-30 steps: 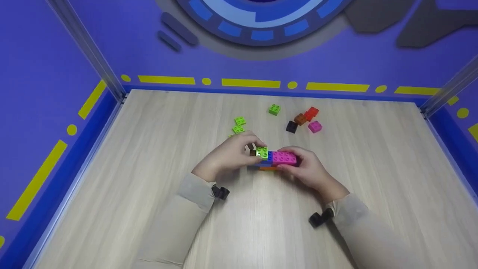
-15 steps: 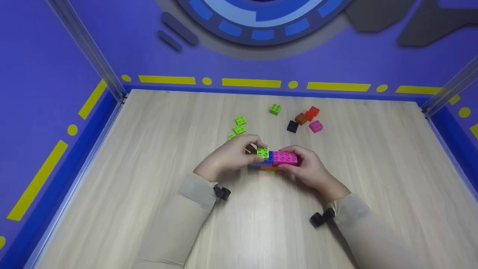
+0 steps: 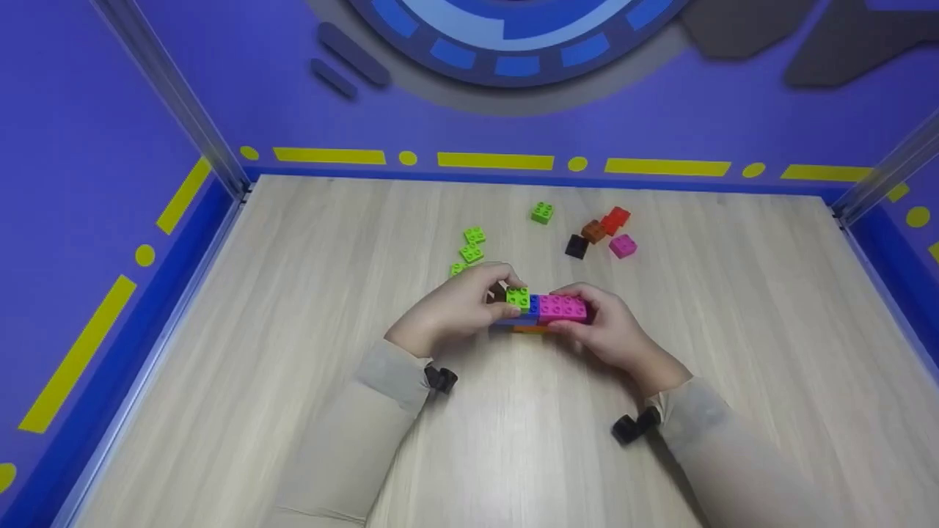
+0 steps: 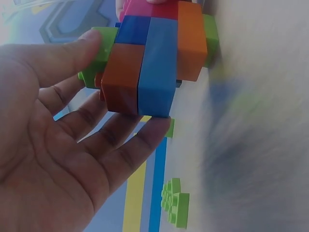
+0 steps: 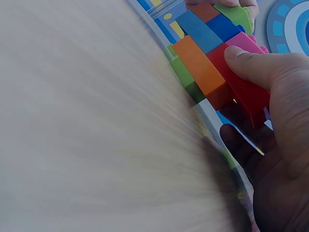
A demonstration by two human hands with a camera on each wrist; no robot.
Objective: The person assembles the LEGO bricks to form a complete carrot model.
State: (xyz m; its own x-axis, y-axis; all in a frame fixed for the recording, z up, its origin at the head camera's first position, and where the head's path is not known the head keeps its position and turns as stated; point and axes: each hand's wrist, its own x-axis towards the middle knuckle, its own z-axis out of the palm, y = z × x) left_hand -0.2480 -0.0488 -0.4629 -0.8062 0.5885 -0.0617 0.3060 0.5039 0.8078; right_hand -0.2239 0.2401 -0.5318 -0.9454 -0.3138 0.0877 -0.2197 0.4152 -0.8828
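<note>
A built stack of toy building bricks is held between both hands, low over the table. A green brick (image 3: 517, 298) forms its top left, and my left hand (image 3: 462, 297) pinches that brick between thumb and fingers. In the left wrist view, the other left fingers reach along the brown brick (image 4: 123, 79) and light blue brick (image 4: 158, 67). My right hand (image 3: 612, 326) grips the other end, thumb on the red brick (image 5: 246, 87), beneath the pink brick (image 3: 563, 309). Lower down are an orange brick (image 5: 200, 67) and a green brick (image 5: 185, 77) under it.
Several loose green bricks (image 3: 472, 253) lie just beyond the left hand, another green brick (image 3: 542, 213) farther back. Black (image 3: 576, 246), brown (image 3: 593, 231), red (image 3: 616, 220) and pink (image 3: 623, 246) bricks cluster at back right. Blue-purple walls (image 3: 469, 132) enclose the table.
</note>
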